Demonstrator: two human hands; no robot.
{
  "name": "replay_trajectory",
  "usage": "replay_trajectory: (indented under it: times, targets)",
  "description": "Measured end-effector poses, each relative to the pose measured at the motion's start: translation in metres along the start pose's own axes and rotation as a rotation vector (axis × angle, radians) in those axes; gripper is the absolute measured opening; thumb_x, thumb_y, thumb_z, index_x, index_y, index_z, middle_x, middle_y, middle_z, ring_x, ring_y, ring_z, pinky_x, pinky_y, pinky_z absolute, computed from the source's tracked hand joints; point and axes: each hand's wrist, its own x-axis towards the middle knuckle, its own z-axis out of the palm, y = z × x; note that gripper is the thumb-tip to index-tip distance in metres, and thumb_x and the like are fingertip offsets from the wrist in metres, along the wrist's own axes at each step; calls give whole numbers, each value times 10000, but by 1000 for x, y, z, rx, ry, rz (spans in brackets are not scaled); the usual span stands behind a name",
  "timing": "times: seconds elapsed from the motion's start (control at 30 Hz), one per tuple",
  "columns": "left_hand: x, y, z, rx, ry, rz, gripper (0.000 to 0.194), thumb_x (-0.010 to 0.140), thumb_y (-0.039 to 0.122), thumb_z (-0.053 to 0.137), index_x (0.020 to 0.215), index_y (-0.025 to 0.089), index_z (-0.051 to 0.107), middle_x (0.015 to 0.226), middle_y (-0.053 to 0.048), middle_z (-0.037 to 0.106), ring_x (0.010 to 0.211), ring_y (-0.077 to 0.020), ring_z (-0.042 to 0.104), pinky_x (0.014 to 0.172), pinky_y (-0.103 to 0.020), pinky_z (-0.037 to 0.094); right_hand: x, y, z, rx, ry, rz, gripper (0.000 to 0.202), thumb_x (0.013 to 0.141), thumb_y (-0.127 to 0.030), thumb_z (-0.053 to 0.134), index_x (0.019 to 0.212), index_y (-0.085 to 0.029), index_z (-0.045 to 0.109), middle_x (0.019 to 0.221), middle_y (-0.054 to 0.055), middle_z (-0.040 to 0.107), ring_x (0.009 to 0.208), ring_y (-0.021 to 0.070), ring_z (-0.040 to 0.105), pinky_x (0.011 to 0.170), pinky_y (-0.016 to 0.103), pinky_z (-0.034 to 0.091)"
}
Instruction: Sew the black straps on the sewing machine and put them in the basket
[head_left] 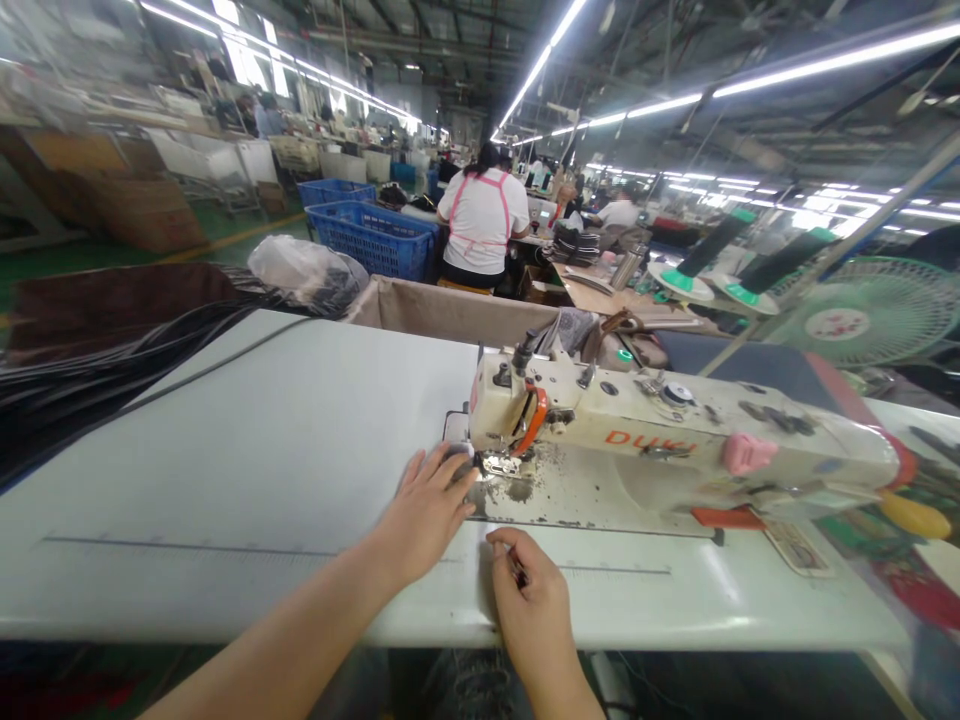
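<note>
My left hand (429, 510) lies with its fingers stretched and spread beside the needle area of a white sewing machine (600, 415). Its fingertips reach the left edge of the presser foot (501, 463); whether anything lies under them is hidden. Close to the table's front edge, my right hand (529, 590) is closed, thumb and forefinger pinched together. Something small and dark shows inside its curled fingers, too unclear to name. A pale patch shows at the pinch, not clear enough to tell from the white tabletop (247, 450).
Dark material (135, 370) is heaped off the table's left side, with a black cord across the corner. Behind stand a fabric-lined bin (442, 310), blue crates (371, 235) and a seated person (484, 220). Thread cones (712, 245) and a fan (847, 310) are at right.
</note>
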Motion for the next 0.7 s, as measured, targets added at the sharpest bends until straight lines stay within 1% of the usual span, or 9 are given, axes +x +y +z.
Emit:
replay_trajectory:
  times: [0.23,0.3,0.37,0.47,0.53,0.63,0.7]
  targets:
    - [1,0,2,9,3,-14,399,997,276,565,1392,260,617,1525,-97,554,1510,-368,354,1208,-667,337,1,-2,0,2,12,-25,256,941,-308,508,950,-227,751,743,7,720,607,166,604,642,260,503]
    - [3,-3,2,-11,12,-15,399,992,276,572,1387,270,627,1511,-93,565,1502,-374,369,1200,-669,355,1,-3,-1,-4,18,-31,258,942,-306,506,948,-230,752,740,7,722,603,166,609,634,260,501]
    - [8,-9,2,-55,33,-1,373,979,259,579,1342,272,666,1481,-92,586,1470,-365,418,1195,-645,384,0,-4,-1,-6,26,-43,256,939,-298,503,942,-236,752,729,1,719,604,164,615,624,255,494]
    - [22,-24,3,-188,58,23,311,952,192,566,1206,247,737,1387,-93,638,1337,-290,566,1163,-507,480,-1,-5,-3,-10,20,-49,253,937,-294,502,936,-235,748,722,-1,715,608,162,618,612,251,484]
    - [36,-35,4,-259,53,15,324,938,156,548,1188,229,740,1369,-92,642,1260,-246,624,1123,-426,528,0,-7,-3,-18,11,-42,258,945,-304,496,931,-229,743,711,1,709,611,164,616,609,254,479]
    - [58,-48,8,-254,23,27,356,935,151,538,1228,224,728,1411,-90,622,1272,-240,626,1128,-410,528,-1,-9,-4,-36,10,-34,268,957,-303,483,941,-222,738,712,5,702,631,165,620,617,254,472]
    - [72,-53,10,-235,-1,60,321,942,171,552,1188,234,750,1403,-77,640,1294,-249,616,1142,-413,516,-1,-9,-3,-50,25,-48,267,958,-293,481,939,-217,736,712,6,699,636,163,620,618,252,468]
